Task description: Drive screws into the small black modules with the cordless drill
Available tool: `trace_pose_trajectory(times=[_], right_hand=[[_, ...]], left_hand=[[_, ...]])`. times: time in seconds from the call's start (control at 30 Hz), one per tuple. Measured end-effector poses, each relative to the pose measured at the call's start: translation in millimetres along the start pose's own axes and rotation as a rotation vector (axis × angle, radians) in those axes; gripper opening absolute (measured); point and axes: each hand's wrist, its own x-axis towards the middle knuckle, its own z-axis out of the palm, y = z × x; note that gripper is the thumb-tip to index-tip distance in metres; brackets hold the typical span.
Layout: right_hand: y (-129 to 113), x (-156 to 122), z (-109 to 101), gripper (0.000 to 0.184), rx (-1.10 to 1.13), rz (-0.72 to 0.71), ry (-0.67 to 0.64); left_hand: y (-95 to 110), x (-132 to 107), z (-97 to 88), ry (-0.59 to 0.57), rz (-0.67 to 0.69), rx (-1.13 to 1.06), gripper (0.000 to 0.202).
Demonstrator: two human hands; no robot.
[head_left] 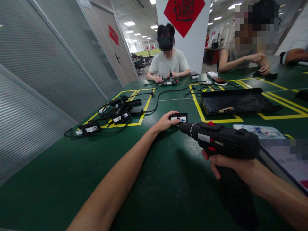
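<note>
My right hand (231,163) is wrapped round the grip of a black cordless drill (223,139) with red details. The drill points left, its chuck close to a small black box (184,115) that has a white label. My left hand (168,120) holds that box on the green table, fingers curled over its left side and front. A thin bit shows near the chuck, beside the box and my fingertips. Whether the bit touches the box I cannot tell.
Black power adapters and cables (120,109) lie tangled at the left. A shallow black tray (235,99) with a small part in it stands at the right, a phone (260,131) and a tablet (286,160) nearer. Across the table two people (169,62) work with their hands.
</note>
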Motion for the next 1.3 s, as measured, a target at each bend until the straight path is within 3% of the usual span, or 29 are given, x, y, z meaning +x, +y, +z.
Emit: trace_pose_trajectory(times=[0.23,0.47,0.67,0.83,1.07,1.3], right_hand=[[-3,-2,2,0.017,0.079,0.103,0.037],[-4,-1,3,0.038,0.098,0.085,0.053],[-5,-3,-2,0.061,0.166,0.051,-0.012],[-8,-4,-7,0.06,0.11,-0.02,0.072],[-9,-2,-5,0.056,0.128,0.045,0.131],[0,3,-8,0.061,0.037,-0.009,0.131]], left_hand=[[3,-1,0.4,-0.008,-0.002,-0.002,0.053],[2,0,0.5,-0.004,-0.011,0.038,0.054],[-1,3,-0.3,0.021,0.061,0.07,0.05],[-1,2,-0.3,0.017,0.063,0.08,0.052],[2,0,-1.0,0.009,0.051,0.091,0.053],[6,-2,-1.2,0.003,0.037,0.113,0.056]])
